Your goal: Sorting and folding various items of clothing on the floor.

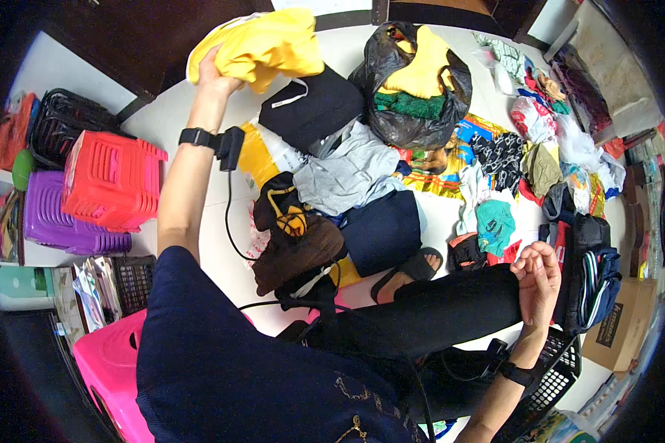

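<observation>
At the upper left, my left hand (216,72) grips a yellow cloth garment (266,47), raised beside a black folded garment with a white tie (310,108). My right hand (537,277) is empty beside my bent knee, its fingers loosely curled and the thumb apart. Before me lie a crumpled light grey garment (346,171), a dark navy folded cloth (385,230) and a brown garment (299,252). A black plastic bag (410,130) beyond them holds yellow and dark green clothing.
Red (111,180) and purple plastic stools (72,213) stand at left, near black baskets. A pink stool (113,365) is at lower left. Loose clothes and plastic bags cover the floor at right, near a black backpack (590,238) and a cardboard box (620,326). Cables cross my lap.
</observation>
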{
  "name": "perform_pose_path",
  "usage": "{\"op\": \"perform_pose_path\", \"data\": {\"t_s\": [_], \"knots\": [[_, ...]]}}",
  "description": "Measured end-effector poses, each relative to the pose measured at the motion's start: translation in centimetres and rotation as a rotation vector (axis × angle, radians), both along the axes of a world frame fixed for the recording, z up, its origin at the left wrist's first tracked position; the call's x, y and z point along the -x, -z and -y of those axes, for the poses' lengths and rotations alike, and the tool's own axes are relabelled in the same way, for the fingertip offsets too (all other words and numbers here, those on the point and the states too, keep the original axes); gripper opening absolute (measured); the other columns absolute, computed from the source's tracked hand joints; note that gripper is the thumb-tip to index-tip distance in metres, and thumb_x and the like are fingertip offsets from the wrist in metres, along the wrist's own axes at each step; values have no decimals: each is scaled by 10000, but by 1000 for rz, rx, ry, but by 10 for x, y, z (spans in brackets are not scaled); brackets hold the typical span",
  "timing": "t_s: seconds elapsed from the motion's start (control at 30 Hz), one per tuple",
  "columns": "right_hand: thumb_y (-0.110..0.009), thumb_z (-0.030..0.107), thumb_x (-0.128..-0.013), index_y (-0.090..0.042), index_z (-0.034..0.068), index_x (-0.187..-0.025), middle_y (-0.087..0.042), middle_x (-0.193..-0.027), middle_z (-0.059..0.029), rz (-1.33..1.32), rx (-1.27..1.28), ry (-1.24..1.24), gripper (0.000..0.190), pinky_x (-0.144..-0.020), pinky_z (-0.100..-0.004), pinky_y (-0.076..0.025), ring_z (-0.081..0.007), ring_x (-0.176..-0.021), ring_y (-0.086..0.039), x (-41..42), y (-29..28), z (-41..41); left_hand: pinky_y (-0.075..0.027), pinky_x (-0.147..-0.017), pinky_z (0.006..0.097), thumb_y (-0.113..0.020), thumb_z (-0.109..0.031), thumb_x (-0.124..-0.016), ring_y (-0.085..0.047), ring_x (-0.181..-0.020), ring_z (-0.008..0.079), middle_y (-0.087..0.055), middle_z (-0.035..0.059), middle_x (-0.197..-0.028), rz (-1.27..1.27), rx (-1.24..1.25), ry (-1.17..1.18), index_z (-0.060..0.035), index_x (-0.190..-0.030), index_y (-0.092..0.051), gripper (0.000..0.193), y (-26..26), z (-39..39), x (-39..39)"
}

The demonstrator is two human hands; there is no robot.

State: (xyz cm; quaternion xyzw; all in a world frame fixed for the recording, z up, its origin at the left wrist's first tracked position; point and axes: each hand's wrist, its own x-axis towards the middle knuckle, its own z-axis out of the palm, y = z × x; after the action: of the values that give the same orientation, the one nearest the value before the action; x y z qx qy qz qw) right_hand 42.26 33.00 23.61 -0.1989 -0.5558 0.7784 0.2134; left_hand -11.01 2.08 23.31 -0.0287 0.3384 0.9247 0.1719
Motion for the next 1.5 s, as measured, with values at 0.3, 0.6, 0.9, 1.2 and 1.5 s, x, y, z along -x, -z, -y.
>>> {"op": "perform_pose_path", "data": {"t_s": [0.3,0.6,0.9,1.2,1.5], "knots": [[-505,126,-898,-515,26,-1066,-565,-914,-81,20,-34,58,196,-740,-291,-487,-128,-762,-559,-11,1,-1,-434,-903,476,-477,-207,-844,-525,-1052,347,-541,168,-1153,27,-62,85,-1,-1156,-464,374,132,-82,11],[-511,119,-891,-503,16,-1063,-562,-910,-89,73,-23,90,200,-728,-309,-494,-145,-751,-563,-15,0,-3,-459,-855,470,-571,-127,-781,-546,-997,350,-559,168,-1102,332,75,101,-4,-1141,-466,394,281,-70,-13],[-515,124,-888,-503,15,-1063,-565,-910,-90,65,-24,90,206,-736,-308,-493,-144,-760,-569,-13,0,-3,-419,-917,487,-605,-130,-787,-528,-1041,350,-548,169,-1143,229,40,85,12,-1144,-480,404,238,-56,-21],[-515,124,-888,-507,-3,-1071,-569,-923,-102,47,-25,129,223,-752,-304,-483,-157,-788,-565,-22,1,-3,-353,-984,504,-526,-151,-842,-469,-1139,350,-492,173,-1241,287,61,78,6,-1210,-442,409,239,-52,-26],[-477,100,-905,-509,-6,-1087,-586,-949,-105,7,-8,131,212,-772,-307,-503,-150,-794,-588,-24,3,-3,-377,-960,500,-502,-231,-891,-481,-1136,318,-509,140,-1237,50,-234,-75,0,-1197,-467,386,228,-63,-18]]}}
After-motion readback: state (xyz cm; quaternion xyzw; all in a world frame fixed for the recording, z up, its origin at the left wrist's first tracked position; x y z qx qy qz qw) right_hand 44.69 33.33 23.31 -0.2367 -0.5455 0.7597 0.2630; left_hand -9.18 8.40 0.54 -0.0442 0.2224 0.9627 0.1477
